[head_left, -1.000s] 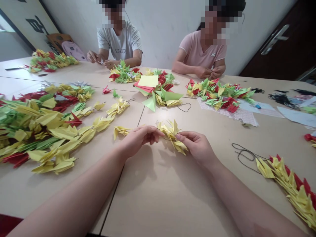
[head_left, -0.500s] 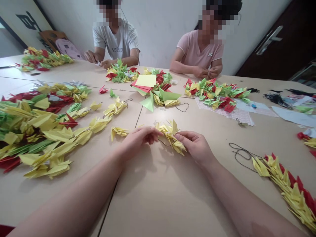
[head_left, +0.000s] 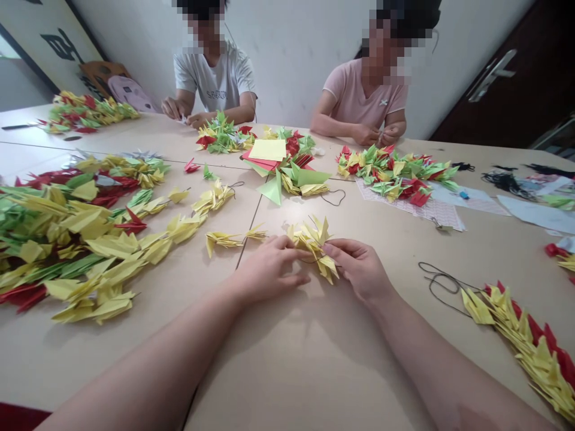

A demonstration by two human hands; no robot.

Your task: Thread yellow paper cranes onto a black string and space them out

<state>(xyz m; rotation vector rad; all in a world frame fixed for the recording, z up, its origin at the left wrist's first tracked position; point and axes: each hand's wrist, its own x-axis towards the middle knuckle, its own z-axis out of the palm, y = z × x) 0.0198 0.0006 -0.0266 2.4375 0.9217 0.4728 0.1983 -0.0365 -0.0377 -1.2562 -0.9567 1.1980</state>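
A small bunch of yellow paper cranes point(head_left: 312, 242) on a thin dark string lies at the table's middle. My right hand point(head_left: 359, 266) pinches the bunch's right end, fingers closed on it. My left hand point(head_left: 272, 269) has its fingers curled and its tips pinch the string or the bunch's left side; the exact contact is hidden. A loose yellow crane string point(head_left: 224, 239) trails off to the left of my left hand.
Long strings of yellow, green and red cranes point(head_left: 76, 233) cover the left of the table. Another yellow and red string point(head_left: 525, 335) and a black cord point(head_left: 442, 284) lie at right. Two people sit across, folding, behind crane piles point(head_left: 398, 170) and paper sheets point(head_left: 269, 149).
My left hand moved right and closer to the bunch, meeting my right hand. The loose yellow string at left is now uncovered. The view shifted slightly.
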